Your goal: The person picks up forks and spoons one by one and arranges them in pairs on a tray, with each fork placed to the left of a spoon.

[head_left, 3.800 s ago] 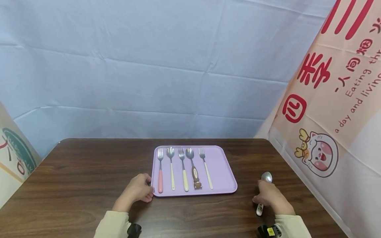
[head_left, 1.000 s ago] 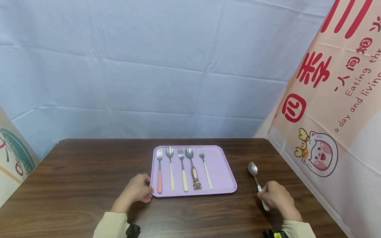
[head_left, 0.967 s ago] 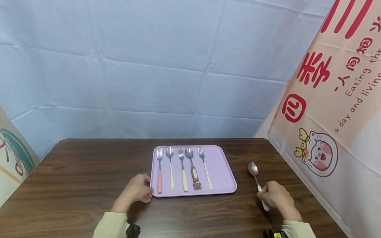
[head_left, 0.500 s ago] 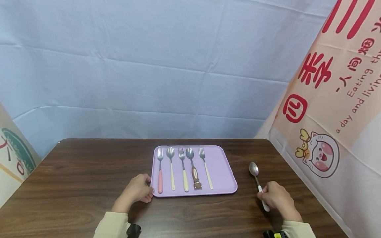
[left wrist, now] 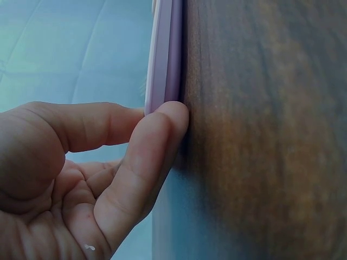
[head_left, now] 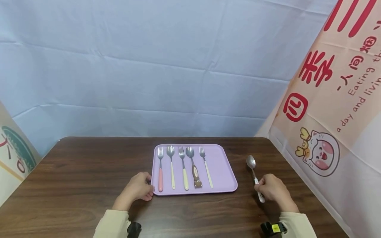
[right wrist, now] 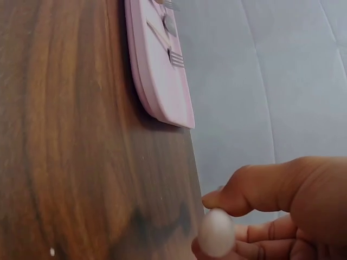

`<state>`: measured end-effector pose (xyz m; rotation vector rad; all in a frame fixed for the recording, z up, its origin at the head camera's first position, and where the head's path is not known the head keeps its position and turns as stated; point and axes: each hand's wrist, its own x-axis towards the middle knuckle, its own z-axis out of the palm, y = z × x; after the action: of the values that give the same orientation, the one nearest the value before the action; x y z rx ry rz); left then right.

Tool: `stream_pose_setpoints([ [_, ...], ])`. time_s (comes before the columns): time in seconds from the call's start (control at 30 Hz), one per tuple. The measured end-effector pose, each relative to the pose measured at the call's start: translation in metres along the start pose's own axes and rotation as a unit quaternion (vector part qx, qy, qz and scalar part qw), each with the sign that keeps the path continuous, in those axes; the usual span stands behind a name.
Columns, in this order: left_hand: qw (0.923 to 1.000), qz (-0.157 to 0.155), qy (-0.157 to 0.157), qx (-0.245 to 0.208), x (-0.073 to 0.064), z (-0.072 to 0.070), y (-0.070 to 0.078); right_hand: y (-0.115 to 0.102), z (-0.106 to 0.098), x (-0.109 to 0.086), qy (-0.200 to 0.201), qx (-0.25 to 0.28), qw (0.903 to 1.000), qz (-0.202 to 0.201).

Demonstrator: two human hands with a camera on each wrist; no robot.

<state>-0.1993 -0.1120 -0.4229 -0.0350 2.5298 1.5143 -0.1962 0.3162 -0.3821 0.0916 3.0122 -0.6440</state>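
Note:
With thumb and fingertips my left hand (head_left: 139,187) pinches the front left corner of a lilac tray (head_left: 223,178); the left wrist view has the fingers at the tray's rim (left wrist: 165,59). On the tray lie a pink-handled fork (head_left: 160,178), a cream-handled spoon (head_left: 172,177), a cream-handled fork (head_left: 185,178), a spoon with a brown bear handle (head_left: 195,172) and a white-handled fork (head_left: 208,172). To the tray's right, my right hand (head_left: 274,190) pinches the white patterned handle of a metal spoon (head_left: 251,162), bowl pointing away. In the right wrist view its rounded handle end (right wrist: 216,233) shows.
Everything is on a dark wood-grain table (head_left: 89,172). A pale blue cloth (head_left: 134,72) hangs behind its back edge. At the right side hangs a printed cloth (head_left: 322,115) with red lettering and a cartoon face; another printed cloth (head_left: 15,152) is at the left.
At first my right hand covered the middle of the spoon; now it holds the handle, bowl swung leftward. In the last half second hand and spoon moved slightly away from me. Left hand and tray stayed.

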Motion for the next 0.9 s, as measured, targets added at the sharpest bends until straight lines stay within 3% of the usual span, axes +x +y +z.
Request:
stream_pose_setpoints([
  [0.43,1.0000,-0.003,0.000,0.005,-0.001,0.000,0.000,-0.025,0.015,0.012,0.017,0.017,0.9990,-0.037],
  [0.9,1.0000,-0.004,-0.001,0.001,-0.001,-0.001,0.000,-0.056,0.030,0.027,0.013,0.029,0.9991,-0.030],
])
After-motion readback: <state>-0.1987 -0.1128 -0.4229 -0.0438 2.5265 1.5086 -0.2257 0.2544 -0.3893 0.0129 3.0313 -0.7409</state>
